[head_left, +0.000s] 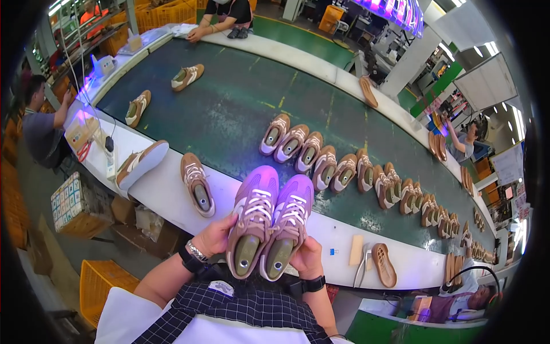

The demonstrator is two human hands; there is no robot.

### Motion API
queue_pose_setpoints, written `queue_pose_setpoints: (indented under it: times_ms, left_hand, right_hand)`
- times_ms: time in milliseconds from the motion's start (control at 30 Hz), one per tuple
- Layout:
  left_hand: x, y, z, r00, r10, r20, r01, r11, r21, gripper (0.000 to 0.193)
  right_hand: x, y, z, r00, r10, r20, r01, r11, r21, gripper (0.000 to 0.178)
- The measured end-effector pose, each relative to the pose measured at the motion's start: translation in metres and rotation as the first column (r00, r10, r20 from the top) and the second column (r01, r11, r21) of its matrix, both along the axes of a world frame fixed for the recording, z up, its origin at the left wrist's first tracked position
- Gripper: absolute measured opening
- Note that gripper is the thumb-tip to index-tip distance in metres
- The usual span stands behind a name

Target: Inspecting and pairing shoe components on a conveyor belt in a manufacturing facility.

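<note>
Side by side above the table's near edge, I hold a pair of brown sneakers with white laces, toes pointing away from me and tinted purple by light. My left hand (217, 235) grips the left sneaker (252, 223) by its outer side near the heel. Closed on the outer side of the right sneaker (288, 226) is my right hand (307, 256). To the left on the white ledge stands a single sneaker (197, 184), and beyond it another sneaker (142, 164) lies tipped on its side, its sole edge showing.
A green conveyor belt (229, 126) carries a long row of similar sneakers (325, 167). Right of me on the ledge lie pliers (362, 265) and a tan shoe sole (384, 265). Red scissors (84, 151) are at far left. A yellow crate (106, 289) stands below. Co-workers sit around the belt.
</note>
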State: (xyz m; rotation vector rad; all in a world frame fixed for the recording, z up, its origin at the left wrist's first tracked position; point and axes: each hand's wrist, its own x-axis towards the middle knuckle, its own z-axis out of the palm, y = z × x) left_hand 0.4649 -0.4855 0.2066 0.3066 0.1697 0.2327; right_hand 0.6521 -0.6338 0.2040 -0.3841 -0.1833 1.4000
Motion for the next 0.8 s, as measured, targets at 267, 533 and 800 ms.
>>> queue_pose_setpoints:
  times_ms: [267, 533, 800]
  left_hand:
    - [0.022, 0.017, 0.014, 0.985, 0.167, 0.049, -0.16, 0.981, -0.113, 0.044]
    - [0.033, 0.007, 0.005, 0.83, 0.55, -0.087, -0.557, 0.825, -0.094, 0.04]
    - [0.034, -0.005, 0.0, 0.759, 0.6, -0.252, -0.63, 0.775, -0.053, 0.04]
  right_hand:
    - [0.02, 0.014, 0.032, 0.991, -0.118, 0.058, 0.121, 0.992, -0.044, 0.064]
    - [0.02, 0.008, 0.026, 0.913, -0.385, 0.135, 0.404, 0.898, -0.175, 0.05]
    - [0.012, 0.0, 0.026, 0.897, -0.407, 0.175, 0.44, 0.859, -0.261, 0.047]
